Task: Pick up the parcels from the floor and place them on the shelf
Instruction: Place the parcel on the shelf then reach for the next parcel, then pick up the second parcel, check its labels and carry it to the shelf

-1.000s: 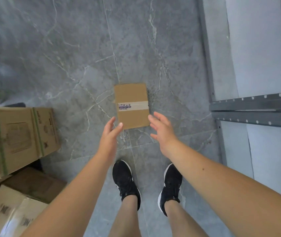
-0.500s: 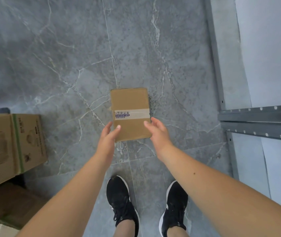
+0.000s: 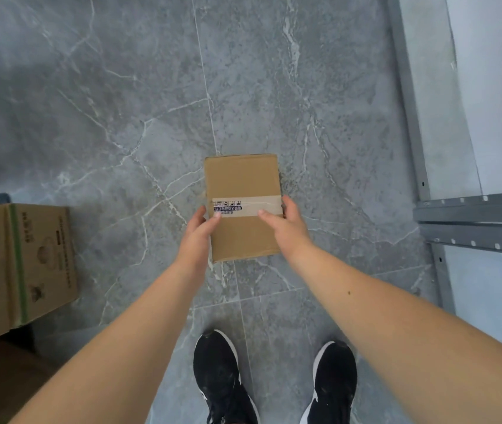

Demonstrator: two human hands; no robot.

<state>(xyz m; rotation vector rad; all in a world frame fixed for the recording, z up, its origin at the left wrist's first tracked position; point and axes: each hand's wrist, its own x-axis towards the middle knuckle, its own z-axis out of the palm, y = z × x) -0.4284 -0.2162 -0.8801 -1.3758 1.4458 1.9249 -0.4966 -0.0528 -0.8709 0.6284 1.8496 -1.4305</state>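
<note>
A small brown cardboard parcel with a strip of tape and printed label across it lies on the grey marble floor in front of me. My left hand grips its left edge, thumb on top by the tape. Over on the other side, my right hand holds the right edge, fingers curled round the side and thumb on the tape. The grey metal shelf with white boards stands at the right, its low rail level with the parcel.
A large cardboard box with a green strap stands at the left, with more brown cardboard below it. My two black shoes are on the floor just behind the parcel. Open floor tiles stretch ahead.
Both hands have reached forward from just short of the parcel and closed on its two sides. The view has dropped closer to the floor.
</note>
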